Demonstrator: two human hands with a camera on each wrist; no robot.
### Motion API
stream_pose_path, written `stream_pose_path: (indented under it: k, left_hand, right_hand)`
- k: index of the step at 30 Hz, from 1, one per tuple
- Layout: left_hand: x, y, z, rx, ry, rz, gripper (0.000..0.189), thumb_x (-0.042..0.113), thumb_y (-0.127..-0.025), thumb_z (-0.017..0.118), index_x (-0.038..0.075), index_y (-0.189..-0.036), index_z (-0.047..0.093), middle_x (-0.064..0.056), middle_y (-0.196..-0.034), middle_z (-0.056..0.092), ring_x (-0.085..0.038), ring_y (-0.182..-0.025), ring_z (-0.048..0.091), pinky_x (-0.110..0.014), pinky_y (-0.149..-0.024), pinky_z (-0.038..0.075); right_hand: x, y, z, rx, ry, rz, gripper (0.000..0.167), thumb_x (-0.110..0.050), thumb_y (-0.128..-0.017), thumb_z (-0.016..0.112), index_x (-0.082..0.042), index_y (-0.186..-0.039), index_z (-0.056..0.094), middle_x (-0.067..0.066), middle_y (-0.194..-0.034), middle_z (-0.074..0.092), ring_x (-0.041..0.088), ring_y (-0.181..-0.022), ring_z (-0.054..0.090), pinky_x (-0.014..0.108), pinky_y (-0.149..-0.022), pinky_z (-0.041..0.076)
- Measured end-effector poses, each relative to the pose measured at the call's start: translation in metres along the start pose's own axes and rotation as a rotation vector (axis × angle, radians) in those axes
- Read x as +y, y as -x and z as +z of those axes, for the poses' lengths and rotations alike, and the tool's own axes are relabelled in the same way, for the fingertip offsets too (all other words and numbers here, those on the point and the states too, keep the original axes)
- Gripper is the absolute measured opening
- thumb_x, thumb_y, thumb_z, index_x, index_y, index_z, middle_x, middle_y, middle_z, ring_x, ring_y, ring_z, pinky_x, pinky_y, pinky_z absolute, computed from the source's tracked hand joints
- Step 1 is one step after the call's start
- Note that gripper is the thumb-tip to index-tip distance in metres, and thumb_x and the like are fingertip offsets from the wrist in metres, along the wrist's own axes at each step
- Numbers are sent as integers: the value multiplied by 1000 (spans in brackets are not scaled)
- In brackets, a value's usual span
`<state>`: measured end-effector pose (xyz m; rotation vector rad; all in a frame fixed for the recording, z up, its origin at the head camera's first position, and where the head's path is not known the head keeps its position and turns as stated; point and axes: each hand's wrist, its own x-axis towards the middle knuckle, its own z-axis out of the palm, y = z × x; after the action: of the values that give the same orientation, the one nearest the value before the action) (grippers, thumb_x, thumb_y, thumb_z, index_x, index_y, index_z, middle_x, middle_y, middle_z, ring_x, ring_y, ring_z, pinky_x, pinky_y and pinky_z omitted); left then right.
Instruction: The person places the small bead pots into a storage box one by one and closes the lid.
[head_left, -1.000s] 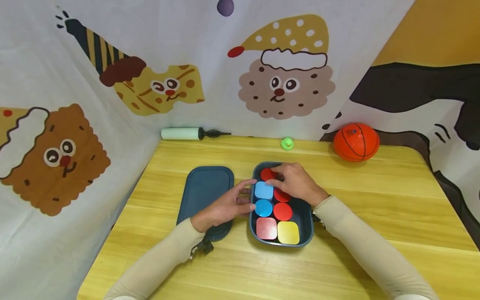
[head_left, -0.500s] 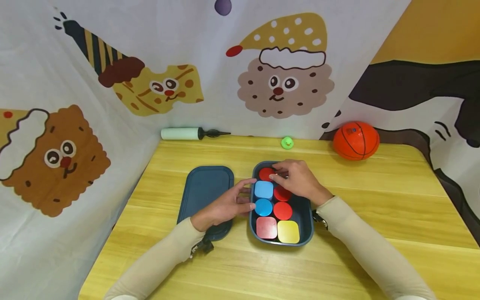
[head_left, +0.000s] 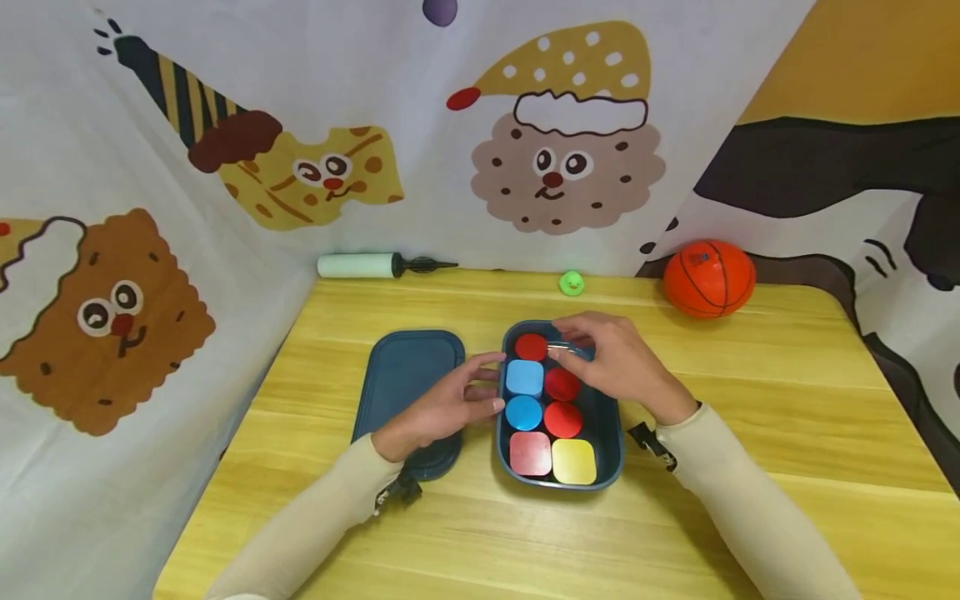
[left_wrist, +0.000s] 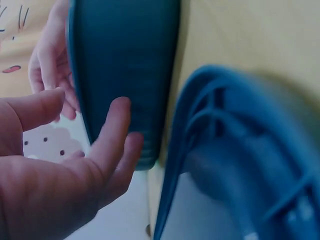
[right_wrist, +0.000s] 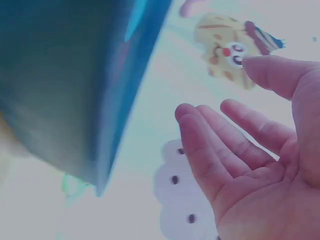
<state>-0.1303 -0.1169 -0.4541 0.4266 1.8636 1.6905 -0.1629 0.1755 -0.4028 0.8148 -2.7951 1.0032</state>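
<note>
A dark blue plastic box point(head_left: 612, 467) with rounded corners stands on the table. Packed in it are round red pieces point(head_left: 562, 419), a light blue square piece point(head_left: 524, 377), a round blue piece point(head_left: 523, 412), a pink square piece point(head_left: 530, 453) and a yellow square piece point(head_left: 574, 462). My left hand point(head_left: 446, 406) is at the box's left wall, fingers spread; contact is uncertain. My right hand point(head_left: 618, 358) hovers over the far right corner, beside the farthest red piece point(head_left: 531, 347). In the right wrist view, nothing lies between the fingers of that right hand point(right_wrist: 250, 155).
A dark blue lid point(head_left: 408, 379) lies left of the box, partly under the left forearm. Along the table's back edge are a pale hand pump point(head_left: 360, 266), a small green duck point(head_left: 572, 283) and an orange toy basketball point(head_left: 709, 279). A printed cloth hangs behind.
My right hand has drawn back from the farthest red piece, up and to the right, and its thumb and fingers have parted. The left hand stays at the box's side.
</note>
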Motion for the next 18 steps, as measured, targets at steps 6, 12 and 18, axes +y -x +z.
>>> stream_pose_path:
  k: [6, 12, 18]
  left_hand:
    - [9, 17, -7, 46, -164, 8, 61, 22, -106, 67, 16, -161, 41, -14, -155, 51, -34, -139, 57, -42, -101, 59]
    - [18, 40, -15, 89, -273, 32, 47, 32, -107, 65, 21, -152, 52, -10, -152, 57, -28, -133, 60, -44, -107, 55]
    - [18, 63, -25, 140, -328, 55, 42, 33, -109, 62, 21, -149, 55, -10, -151, 58, -30, -134, 61, -46, -106, 56]
  right_hand:
    - [-26, 4, -1, -1, -16, -80, 44, -28, -97, 78, -7, -134, 71, 11, -134, 73, 29, -109, 75, 47, -90, 64]
    - [-53, 3, 10, -19, -34, -130, 46, -33, -99, 76, -8, -137, 69, 9, -134, 73, 23, -113, 73, 43, -92, 63]
    - [-75, -1, 28, -72, -139, -112, 45, -30, -99, 76, -9, -138, 68, 5, -131, 73, 21, -109, 74, 39, -93, 63]
